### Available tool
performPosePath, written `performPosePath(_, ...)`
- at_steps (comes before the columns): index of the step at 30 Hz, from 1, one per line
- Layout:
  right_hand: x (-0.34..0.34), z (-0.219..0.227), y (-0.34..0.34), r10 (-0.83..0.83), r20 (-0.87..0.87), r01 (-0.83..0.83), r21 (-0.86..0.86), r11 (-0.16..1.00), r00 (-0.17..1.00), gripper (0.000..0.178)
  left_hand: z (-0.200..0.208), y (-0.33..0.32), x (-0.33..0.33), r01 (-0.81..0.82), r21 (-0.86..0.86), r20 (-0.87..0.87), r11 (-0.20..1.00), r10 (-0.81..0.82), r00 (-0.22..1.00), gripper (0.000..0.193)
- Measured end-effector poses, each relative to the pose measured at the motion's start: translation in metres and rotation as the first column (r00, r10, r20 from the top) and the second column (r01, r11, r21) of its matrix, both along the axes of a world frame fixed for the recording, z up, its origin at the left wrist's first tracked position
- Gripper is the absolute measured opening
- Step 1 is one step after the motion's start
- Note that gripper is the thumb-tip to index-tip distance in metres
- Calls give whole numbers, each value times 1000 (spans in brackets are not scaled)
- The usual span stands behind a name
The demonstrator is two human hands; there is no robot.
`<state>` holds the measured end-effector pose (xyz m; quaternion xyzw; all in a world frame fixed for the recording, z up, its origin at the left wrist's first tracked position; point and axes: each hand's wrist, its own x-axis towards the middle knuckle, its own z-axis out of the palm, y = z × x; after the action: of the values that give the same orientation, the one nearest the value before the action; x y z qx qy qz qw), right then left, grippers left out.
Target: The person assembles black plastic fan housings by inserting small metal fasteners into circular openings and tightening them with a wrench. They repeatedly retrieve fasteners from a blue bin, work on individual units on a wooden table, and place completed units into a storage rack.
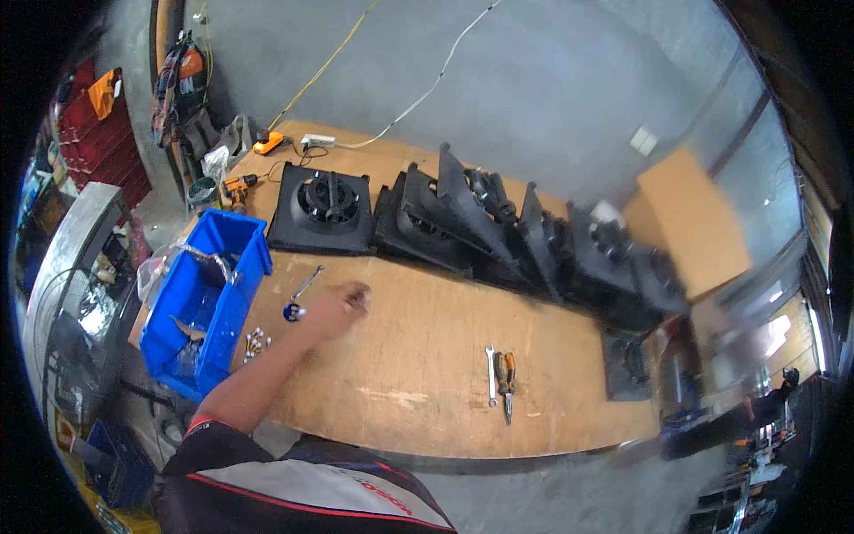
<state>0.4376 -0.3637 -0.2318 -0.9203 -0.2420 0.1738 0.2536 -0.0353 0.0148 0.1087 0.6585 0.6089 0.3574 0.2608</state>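
Observation:
My left hand (334,312) is over the left part of the wooden table (400,356), its fingers curled and a little blurred. Whatever they may hold is too small to make out. Just left of the hand lie a spanner (308,281) and a small round blue item (292,311). Several small white-tipped parts (256,343) are scattered nearer the blue bin. A second spanner (491,377) rests beside pliers with orange-and-black handles (506,381) toward the table's front. My right hand is out of view.
A blue plastic bin (213,294) stands at the left edge. Square black housings with round centres (329,209) line the back, several leaning in a pile (480,205). A power drill (237,189), a power strip (318,141) and a cardboard box (694,222) are near the wall.

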Motion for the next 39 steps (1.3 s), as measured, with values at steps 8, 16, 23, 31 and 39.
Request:
performPosePath(8, -77, 236, 249, 349, 78, -324, 599, 732, 934, 26, 84, -14, -128, -121, 173, -165, 978, 150, 975, 46)
performPosePath(16, -135, 396, 515, 650, 617, -890, 390, 237, 444, 28, -4, -117, -190, -482, 129, -326, 867, 496, 805, 60)
performPosePath(23, -141, 462, 677, 649, 537, -837, 260, 481, 539, 46, -44, -123, -179, -564, 21, -224, 825, 554, 802, 67)
performPosePath(31, 31, 480, 759, 382, 652, -572, 99, 814, 656, 40, -74, -137, -203, -611, 63, -295, 789, 600, 744, 62)
performPosePath(39, 164, 469, 763, 323, 676, -241, -216, 946, 663, 39, -9, -99, -167, -626, 17, -496, 780, 550, 672, 68)
